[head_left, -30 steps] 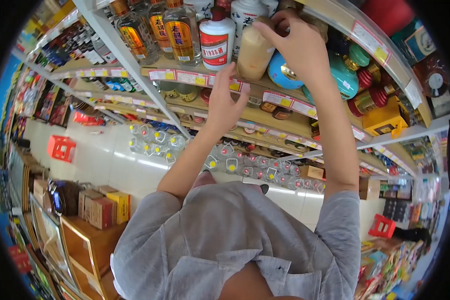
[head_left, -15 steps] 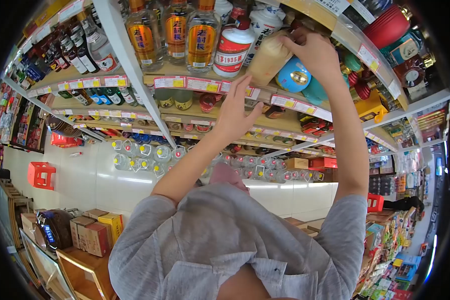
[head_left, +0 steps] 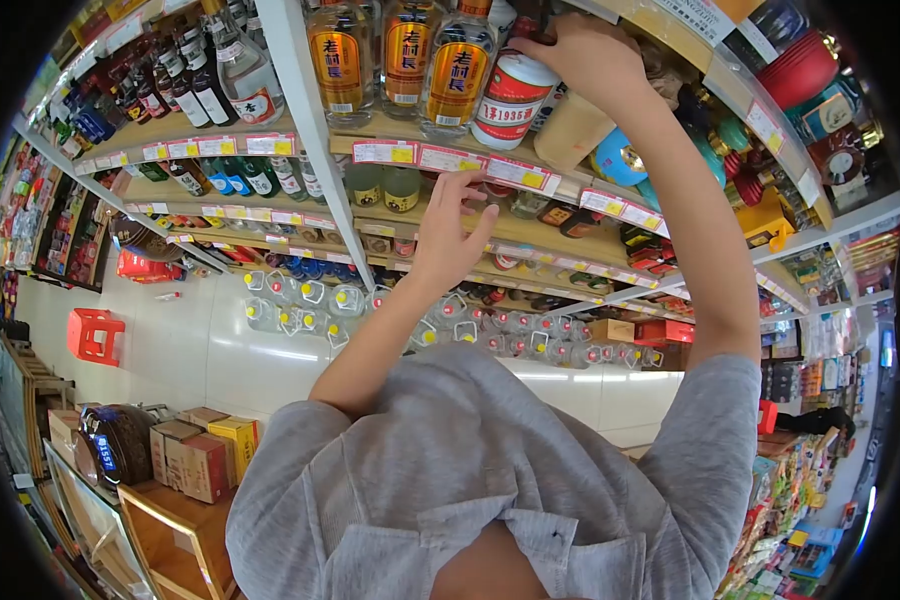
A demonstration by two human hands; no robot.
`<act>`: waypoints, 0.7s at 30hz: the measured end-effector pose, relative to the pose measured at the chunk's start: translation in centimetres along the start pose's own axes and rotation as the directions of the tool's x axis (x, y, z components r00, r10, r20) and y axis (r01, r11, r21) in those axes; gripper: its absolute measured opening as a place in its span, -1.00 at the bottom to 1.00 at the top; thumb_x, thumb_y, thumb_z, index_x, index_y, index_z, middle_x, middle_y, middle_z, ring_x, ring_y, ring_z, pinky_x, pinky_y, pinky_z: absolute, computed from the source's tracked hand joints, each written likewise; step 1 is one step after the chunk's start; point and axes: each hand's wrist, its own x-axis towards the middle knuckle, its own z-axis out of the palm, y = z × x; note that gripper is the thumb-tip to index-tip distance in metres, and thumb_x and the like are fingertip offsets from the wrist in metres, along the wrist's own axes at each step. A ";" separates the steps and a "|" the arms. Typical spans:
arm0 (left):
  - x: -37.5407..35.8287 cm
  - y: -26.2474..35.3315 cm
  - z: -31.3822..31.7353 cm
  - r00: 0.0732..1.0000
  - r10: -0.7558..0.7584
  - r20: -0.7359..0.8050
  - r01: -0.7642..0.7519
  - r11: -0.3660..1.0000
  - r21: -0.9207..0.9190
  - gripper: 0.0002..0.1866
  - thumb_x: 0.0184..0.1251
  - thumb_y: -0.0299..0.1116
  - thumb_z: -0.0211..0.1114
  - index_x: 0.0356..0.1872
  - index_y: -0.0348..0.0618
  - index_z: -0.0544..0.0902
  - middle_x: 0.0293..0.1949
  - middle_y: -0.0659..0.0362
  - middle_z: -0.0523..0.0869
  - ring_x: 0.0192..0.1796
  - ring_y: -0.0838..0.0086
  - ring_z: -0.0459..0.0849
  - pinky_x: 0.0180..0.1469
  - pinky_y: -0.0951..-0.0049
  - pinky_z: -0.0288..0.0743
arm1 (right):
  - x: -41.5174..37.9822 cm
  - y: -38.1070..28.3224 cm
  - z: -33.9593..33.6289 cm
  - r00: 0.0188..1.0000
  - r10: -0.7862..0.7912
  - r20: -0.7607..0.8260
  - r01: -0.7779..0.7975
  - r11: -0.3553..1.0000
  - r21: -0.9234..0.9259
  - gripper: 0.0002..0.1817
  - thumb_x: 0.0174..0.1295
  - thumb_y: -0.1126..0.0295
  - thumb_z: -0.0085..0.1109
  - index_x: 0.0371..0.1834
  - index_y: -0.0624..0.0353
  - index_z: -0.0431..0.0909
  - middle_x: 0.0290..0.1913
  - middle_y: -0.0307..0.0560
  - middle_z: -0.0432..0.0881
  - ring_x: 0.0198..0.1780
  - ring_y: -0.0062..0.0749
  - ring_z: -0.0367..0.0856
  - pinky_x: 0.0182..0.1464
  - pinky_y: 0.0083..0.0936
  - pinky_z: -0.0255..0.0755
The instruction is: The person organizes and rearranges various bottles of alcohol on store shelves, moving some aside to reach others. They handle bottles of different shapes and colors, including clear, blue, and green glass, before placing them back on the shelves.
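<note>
Head view: the right hand point(head_left: 595, 60) reaches over the front edge of the upper shelf point(head_left: 375, 128) to a white bottle with a red "1935" label point(head_left: 510, 105), which stands at that edge, right of the shelf's left end. The thumb crosses the top of this bottle by its cap; the other fingers are hidden, so I cannot tell whether they are clenched around the neck. The left hand point(head_left: 448, 232) is raised just below the same front edge, near the price tags point(head_left: 452, 160), fingers spread, loosely bent and grasping nothing; I cannot tell whether the fingertips touch the edge.

Left of the white bottle, toward the shelf's left end by a white post point(head_left: 320, 140), stand three clear bottles with orange labels point(head_left: 457, 78). Right of it, along the front edge, come a beige wrapped bottle point(head_left: 573, 132), leaning a little and partly under the right hand, then a round blue bottle point(head_left: 618, 158), partly behind the forearm. A yellow box point(head_left: 767, 220) sits near the shelf's right end. Below, clear jugs point(head_left: 345, 300) line the floor at the foot of the shelving, and a red stool point(head_left: 95, 337) stands well apart from them.
</note>
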 end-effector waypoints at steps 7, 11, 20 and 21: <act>-0.3 -0.6 -1.0 1.000 0.008 -0.008 -0.008 1.000 0.029 -0.54 0.48 -0.47 0.38 0.33 -0.28 0.51 0.17 -0.03 0.61 0.09 0.29 0.75 0.10 0.32 0.66 | 1.0 2.7 0.2 0.994 -0.060 0.094 0.045 0.987 0.157 -0.27 0.42 -0.26 0.24 0.20 0.27 0.70 0.10 0.27 0.76 0.16 0.05 0.74 0.23 -0.16 0.59; 0.8 -0.6 -0.7 0.999 -0.020 -0.050 0.021 1.000 0.014 -0.54 0.48 -0.47 0.37 0.33 -0.30 0.52 0.17 -0.04 0.63 0.10 0.26 0.75 0.12 0.33 0.66 | 1.1 5.3 2.8 0.981 -0.195 -0.001 0.186 0.935 0.301 -0.38 0.44 -0.16 0.31 0.24 0.17 0.71 0.04 0.08 0.81 0.06 -0.10 0.78 0.19 -0.27 0.59; 4.3 0.4 0.1 0.996 0.084 -0.025 -0.076 0.969 0.236 -0.29 0.45 -0.27 0.40 0.50 -0.43 0.36 0.45 -0.23 0.46 0.48 -0.14 0.46 0.51 0.03 0.39 | 0.0 4.3 -0.8 0.966 -0.184 0.184 0.075 0.874 0.480 -0.27 0.40 -0.19 0.31 0.37 0.21 0.60 0.28 0.22 0.70 0.29 -0.05 0.66 0.33 -0.25 0.51; 4.4 0.2 0.3 0.994 0.104 -0.027 -0.093 0.961 0.261 -0.27 0.45 -0.27 0.40 0.51 -0.44 0.35 0.45 -0.23 0.45 0.49 -0.14 0.44 0.52 0.03 0.38 | -0.1 3.6 -2.1 0.960 -0.153 0.236 0.031 0.892 0.450 -0.16 0.35 -0.30 0.32 0.38 0.26 0.59 0.34 0.30 0.66 0.37 0.04 0.63 0.37 -0.21 0.50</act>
